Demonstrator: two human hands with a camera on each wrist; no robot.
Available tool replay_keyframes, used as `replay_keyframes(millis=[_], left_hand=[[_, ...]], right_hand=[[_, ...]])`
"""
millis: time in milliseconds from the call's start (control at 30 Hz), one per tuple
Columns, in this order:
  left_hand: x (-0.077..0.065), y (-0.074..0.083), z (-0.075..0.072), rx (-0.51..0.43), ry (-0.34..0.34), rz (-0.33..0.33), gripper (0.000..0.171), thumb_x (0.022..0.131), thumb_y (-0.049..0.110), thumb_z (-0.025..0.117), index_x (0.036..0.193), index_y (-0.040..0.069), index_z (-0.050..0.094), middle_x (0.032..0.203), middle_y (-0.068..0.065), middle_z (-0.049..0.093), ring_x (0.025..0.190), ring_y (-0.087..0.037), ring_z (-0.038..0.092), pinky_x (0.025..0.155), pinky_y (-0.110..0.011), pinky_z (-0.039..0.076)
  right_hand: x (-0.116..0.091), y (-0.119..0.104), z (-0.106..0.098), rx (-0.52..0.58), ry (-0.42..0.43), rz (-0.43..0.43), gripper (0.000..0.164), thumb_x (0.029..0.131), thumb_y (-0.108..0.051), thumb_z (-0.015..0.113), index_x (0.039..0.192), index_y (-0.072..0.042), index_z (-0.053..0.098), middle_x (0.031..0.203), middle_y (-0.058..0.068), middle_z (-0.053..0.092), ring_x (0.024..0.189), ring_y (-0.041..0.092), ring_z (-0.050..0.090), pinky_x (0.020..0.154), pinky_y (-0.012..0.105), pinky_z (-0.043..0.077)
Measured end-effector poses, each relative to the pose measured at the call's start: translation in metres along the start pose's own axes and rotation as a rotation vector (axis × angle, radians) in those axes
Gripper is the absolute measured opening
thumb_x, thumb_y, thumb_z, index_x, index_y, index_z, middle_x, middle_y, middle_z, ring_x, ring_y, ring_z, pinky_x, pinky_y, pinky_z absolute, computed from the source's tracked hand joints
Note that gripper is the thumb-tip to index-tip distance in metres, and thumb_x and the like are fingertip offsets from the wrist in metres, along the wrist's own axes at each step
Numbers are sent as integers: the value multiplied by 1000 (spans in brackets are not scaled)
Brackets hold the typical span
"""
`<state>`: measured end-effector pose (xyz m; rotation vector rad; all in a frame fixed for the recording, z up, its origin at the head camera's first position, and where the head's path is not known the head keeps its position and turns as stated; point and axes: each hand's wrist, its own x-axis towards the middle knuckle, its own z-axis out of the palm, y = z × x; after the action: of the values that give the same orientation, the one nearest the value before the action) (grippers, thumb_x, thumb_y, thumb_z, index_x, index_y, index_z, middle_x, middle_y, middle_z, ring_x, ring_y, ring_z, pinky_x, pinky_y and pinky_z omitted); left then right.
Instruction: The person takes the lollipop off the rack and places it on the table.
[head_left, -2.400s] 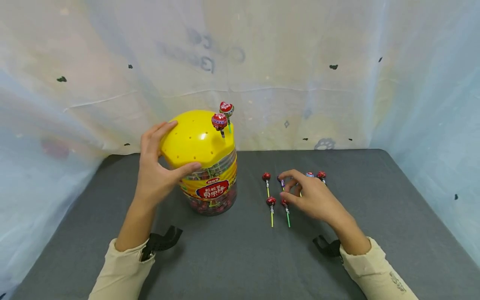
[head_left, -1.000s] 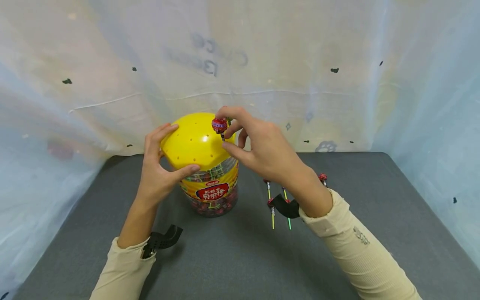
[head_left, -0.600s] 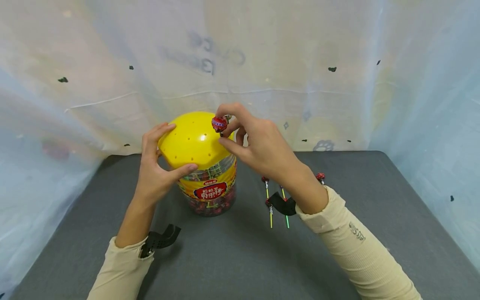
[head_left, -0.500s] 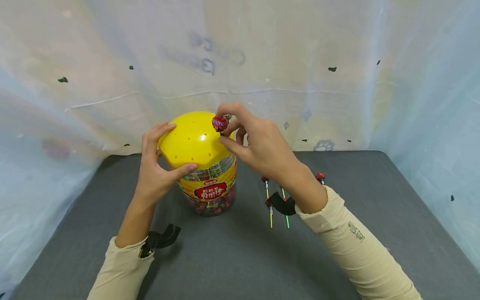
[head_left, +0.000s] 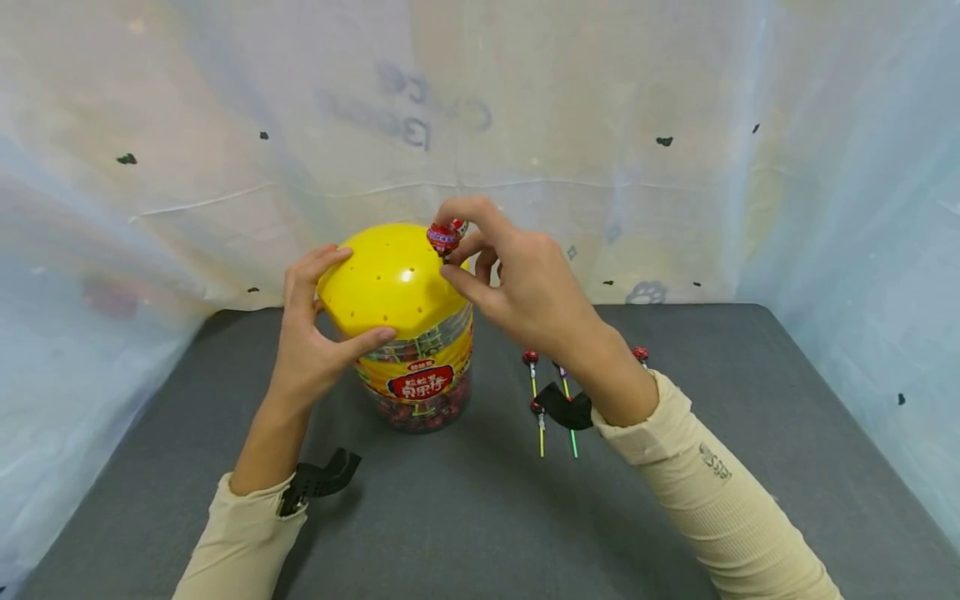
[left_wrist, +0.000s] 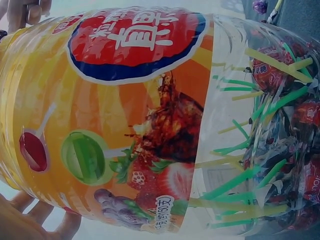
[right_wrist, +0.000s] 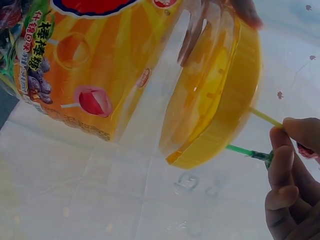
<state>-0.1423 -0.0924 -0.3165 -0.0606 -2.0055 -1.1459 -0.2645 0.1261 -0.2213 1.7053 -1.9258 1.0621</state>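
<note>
A clear plastic jar (head_left: 423,383) of lollipops stands on the table, capped by a yellow domed lid (head_left: 375,283) with small holes. My left hand (head_left: 311,342) grips the lid's left side, thumb at the front and fingers behind. Over the lid's right edge, my right hand (head_left: 528,287) pinches a red-wrapped lollipop (head_left: 443,240) just under its head. In the right wrist view its yellow stick (right_wrist: 266,117) meets the lid. A second lollipop, on a green stick (right_wrist: 240,149), also stands at the lid, its head partly behind my fingers.
Several lollipops lie in rows on the dark grey table (head_left: 465,517) to the right, among them one with a yellow stick (head_left: 542,442). My right forearm hides some of them. A pale printed curtain (head_left: 570,100) hangs behind the table.
My right hand has left the lollipops on the table, moved up and left to the lid and taken hold of a lollipop there. Lately both rose slightly. My left hand has stayed on the lid.
</note>
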Motion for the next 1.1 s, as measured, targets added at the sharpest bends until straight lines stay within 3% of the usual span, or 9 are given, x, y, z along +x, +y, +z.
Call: replay_keyframes(millis=[533,800,1100], left_hand=[[0,-2,4,4,6,-18,86,70,3,83,146,17,46,154,-4,31,139,-15,29,101,-53,31],[2,-4,5,-11,1,-7,86,70,4,84,146,16,46,154,-3,31,139,-15,29,102,-51,31],[1,-3,3,-7,10,-11,85,71,2,83,146,16,46,154,-3,30,139,-16,30,102,-48,31]], right_hand=[[-12,4,-8,-7,41,59,40,91,-15,73,123,-15,50,92,3,76,68,10,60,62,25,48],[-32,8,-14,-21,37,151,41,90,-16,74,124,-17,51,91,2,76,65,8,59,60,26,48],[-70,12,-17,-103,27,239,44,88,-17,77,124,-19,52,87,-1,76,60,5,56,55,24,45]])
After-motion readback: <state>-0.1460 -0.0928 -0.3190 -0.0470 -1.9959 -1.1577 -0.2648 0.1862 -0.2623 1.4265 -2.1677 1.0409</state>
